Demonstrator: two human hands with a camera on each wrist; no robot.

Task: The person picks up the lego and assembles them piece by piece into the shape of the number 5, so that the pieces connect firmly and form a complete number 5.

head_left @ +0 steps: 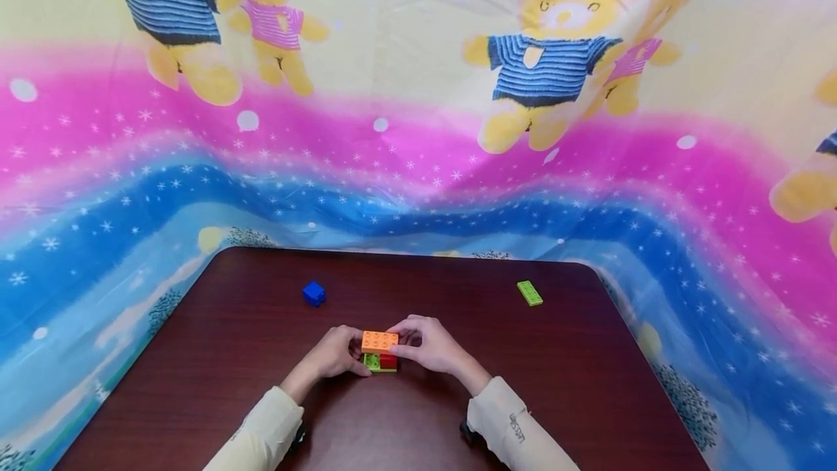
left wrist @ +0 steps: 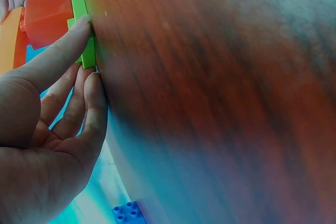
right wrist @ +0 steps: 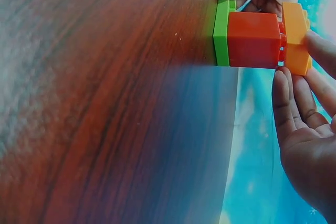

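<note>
My left hand (head_left: pixel 335 352) pinches the left end of a lime-green toy building plate (right wrist: pixel 221 35) between thumb and fingers, close to the tabletop. On the plate's right part stands a red block (right wrist: pixel 254 40). An orange studded plate (head_left: pixel 380 341) is over the red block, held by my right hand (head_left: pixel 433 344) with the thumb at the near side and fingers behind. In the right wrist view, red studs show in a narrow gap under the orange plate, which looks slightly tilted. The left part of the green plate has bare studs.
A blue block (head_left: pixel 314 294) lies farther back on the left of the dark wood table (head_left: pixel 216 376). Another lime-green plate (head_left: pixel 530 293) lies at the back right. A curtain (head_left: pixel 405 166) printed with bears hangs along the table's far and side edges.
</note>
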